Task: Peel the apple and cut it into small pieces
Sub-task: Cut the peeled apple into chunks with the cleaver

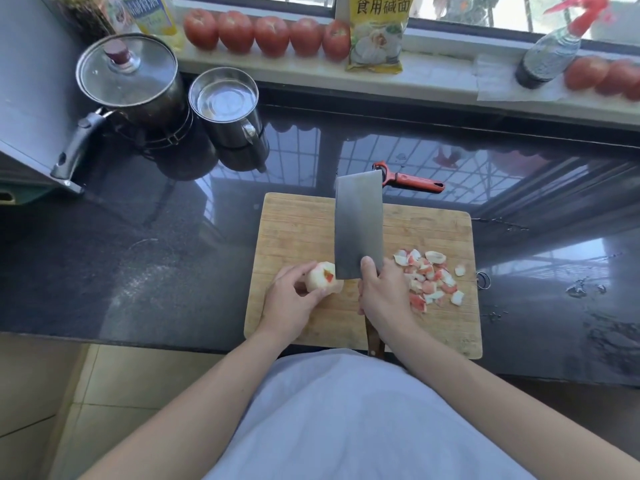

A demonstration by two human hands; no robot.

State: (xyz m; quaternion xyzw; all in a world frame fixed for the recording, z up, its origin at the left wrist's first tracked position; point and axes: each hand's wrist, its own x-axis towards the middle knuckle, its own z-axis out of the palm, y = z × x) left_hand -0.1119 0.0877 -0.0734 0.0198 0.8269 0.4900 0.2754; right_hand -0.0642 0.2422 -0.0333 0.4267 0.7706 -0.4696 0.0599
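Right hand (381,292) wrapped around wooden handle of broad steel cleaver (359,223), thumb up against base of blade; blade flat side facing up toward camera, pointing away over middle of board, far tip reaching past board's far edge. Handle end poking out below wrist at board's near edge

Left hand (291,299) curled around mostly peeled pale apple (323,277), fingers over left side, thumb underneath near side; apple resting on near-left part of rectangular bamboo cutting board (298,220), small red skin patches left on top, just left of blade's heel, contact with blade unclear

Heap of red-and-white apple peel scraps (431,278) on near-right part of board, just right of right hand

Board set at near edge of glossy black stone worktop (156,258), near-right corner overhanging slightly. Red-handled peeler (408,178) lying on worktop just beyond board's far edge, partly behind cleaver tip

Far-left corner of worktop: steel pot with glass lid (128,77) and black handle, beside it open steel mug (225,102)

Windowsill behind worktop: row of red tomatoes (266,34), yellow printed packet (377,32), dark spray bottle with red trigger (550,53), more tomatoes at far right

Light-coloured apron or shirt at bottom of view
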